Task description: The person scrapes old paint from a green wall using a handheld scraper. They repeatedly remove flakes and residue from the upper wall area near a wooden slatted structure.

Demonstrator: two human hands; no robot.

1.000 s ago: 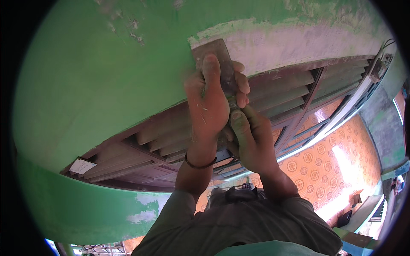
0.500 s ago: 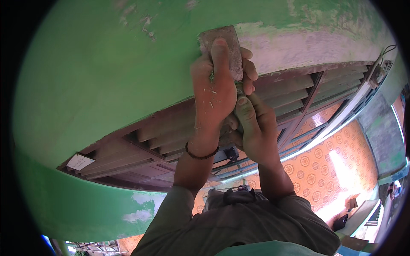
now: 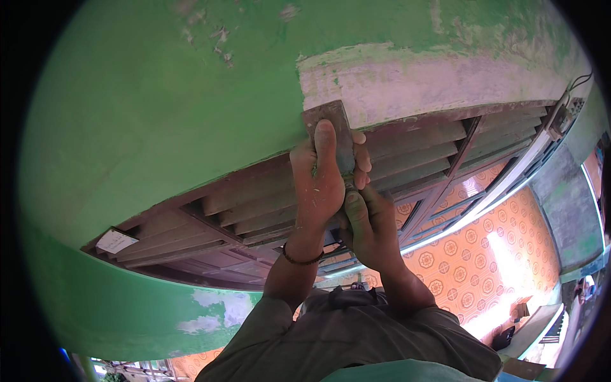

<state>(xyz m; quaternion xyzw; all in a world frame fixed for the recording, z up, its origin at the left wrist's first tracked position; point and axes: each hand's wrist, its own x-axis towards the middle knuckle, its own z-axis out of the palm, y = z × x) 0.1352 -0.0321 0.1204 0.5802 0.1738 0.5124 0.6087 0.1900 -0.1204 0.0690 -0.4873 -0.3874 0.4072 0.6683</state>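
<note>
A paint scraper (image 3: pixel 338 114) with a wide, flat, dusty blade points upward, its edge at the border between the wall and the dark louvred frame. My left hand (image 3: pixel 320 184) is wrapped round the blade's lower part, thumb pressed flat on its face and fingertips showing at its right side. Small paint flakes lie on that hand's back. Just below, my right hand (image 3: pixel 375 232) is closed round the scraper's handle, which is mostly hidden. Above the blade, a pale scraped strip (image 3: pixel 394 86) stretches rightward across the green painted wall (image 3: pixel 191 108).
Below the wall runs a brown louvred vent frame (image 3: pixel 407 149) with slats. A white card (image 3: pixel 116 240) is fixed at its left end. To the right are a pale tube (image 3: pixel 509 191) and a wire (image 3: pixel 578 79). Orange patterned floor tiles (image 3: pixel 458 267) show far below.
Both hands have moved down with the scraper, from the green wall to the frame's upper edge. The patch the blade covered now shows bare and pale.
</note>
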